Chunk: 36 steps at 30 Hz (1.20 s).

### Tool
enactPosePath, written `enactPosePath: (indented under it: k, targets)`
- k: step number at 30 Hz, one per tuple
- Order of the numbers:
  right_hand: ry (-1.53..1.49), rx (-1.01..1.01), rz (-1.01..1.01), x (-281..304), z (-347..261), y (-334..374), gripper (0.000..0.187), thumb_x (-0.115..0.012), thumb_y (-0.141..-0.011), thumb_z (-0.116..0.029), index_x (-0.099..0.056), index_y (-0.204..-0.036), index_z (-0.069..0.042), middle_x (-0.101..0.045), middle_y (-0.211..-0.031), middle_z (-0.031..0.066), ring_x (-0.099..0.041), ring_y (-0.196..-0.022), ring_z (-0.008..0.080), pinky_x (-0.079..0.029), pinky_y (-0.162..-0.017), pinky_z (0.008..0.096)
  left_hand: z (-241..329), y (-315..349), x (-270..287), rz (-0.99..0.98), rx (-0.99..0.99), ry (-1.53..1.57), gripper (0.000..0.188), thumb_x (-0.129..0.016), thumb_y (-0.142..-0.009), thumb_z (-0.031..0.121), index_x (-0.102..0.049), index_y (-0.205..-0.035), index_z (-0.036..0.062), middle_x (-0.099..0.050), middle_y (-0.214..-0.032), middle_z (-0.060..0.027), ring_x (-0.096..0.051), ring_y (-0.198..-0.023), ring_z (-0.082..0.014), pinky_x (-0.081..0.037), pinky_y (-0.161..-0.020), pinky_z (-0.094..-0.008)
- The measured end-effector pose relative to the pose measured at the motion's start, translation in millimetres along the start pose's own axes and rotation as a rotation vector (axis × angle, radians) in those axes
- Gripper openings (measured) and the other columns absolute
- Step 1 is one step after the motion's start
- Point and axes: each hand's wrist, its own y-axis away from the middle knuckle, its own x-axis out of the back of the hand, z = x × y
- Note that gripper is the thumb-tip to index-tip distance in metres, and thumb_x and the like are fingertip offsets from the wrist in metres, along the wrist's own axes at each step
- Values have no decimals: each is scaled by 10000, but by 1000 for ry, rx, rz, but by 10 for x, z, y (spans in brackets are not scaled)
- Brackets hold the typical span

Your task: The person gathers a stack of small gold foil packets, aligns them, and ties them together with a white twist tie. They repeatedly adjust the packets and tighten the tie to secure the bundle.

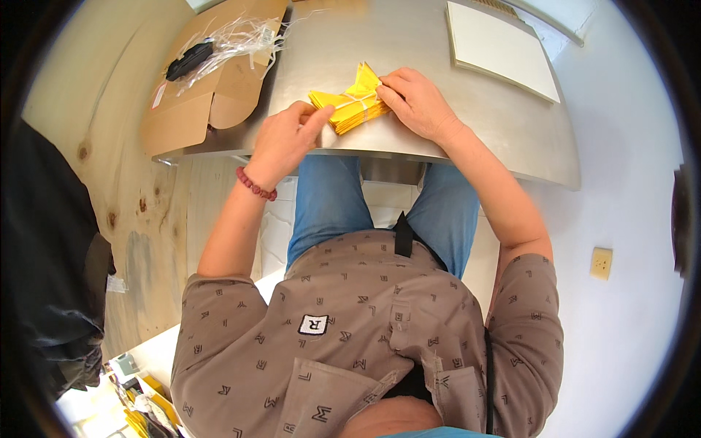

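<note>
A bundle of folded yellow paper (358, 114), bound with white string, lies on the metal table near its front edge. One pointed corner of the paper sticks up at the back of the bundle. My left hand (290, 131) has thumb and fingers closed on the bundle's left end, and a red bead bracelet (256, 185) circles that wrist. On the opposite side, my right hand (418, 104) grips the right end, thumb in front and fingers bent behind it. Some of the right fingertips are hidden.
At the left of the metal table (350, 36) lies an opened brown cardboard box (191, 117) with a tangle of white strips (244, 38) and a black object (188, 61) on it. A stack of white sheets (504, 52) sits at the back right. Black fabric (51, 255) hangs far left.
</note>
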Motion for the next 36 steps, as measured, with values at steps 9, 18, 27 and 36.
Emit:
enactPosePath:
  k: [9,18,27,36]
  targets:
    - [-704,-369,242,-99,-166,98,499,-624,-965,-102,-506,-1442,-12,-656,-1317,136,-612,-1253,223,-505,-1037,365,-122,-372,-494,385,-359,396,426,-786,-873,152,-610,-1202,-53,-675,-1139,-175,-696,-991,-259,-569,-844,-341]
    - [-660,-437,286,-418,-333,1,794,-689,-878,-143,-309,-1537,80,-615,-1361,178,-600,-1267,251,-461,-1059,325,-113,-664,-751,325,-279,656,629,-719,-924,155,-426,-1434,-65,-639,-1237,-175,-649,-1082,-223,-522,-942,-325]
    - [-518,-508,306,-452,-495,-99,906,-658,-816,-90,-184,-1571,74,-600,-1318,204,-621,-1183,309,-480,-1034,358,192,-669,-885,371,-131,743,727,-701,-917,178,-326,-1479,-89,-601,-1309,-253,-623,-1180,-296,-500,-1000,-361]
    - [-740,-520,235,-293,-197,-86,689,-552,-914,-20,-307,-1553,55,-611,-1341,133,-596,-1183,182,-456,-1039,297,-162,-701,-479,-73,-317,898,617,-646,-949,49,-377,-1493,-66,-584,-1362,-130,-573,-1227,-184,-459,-1055,-308]
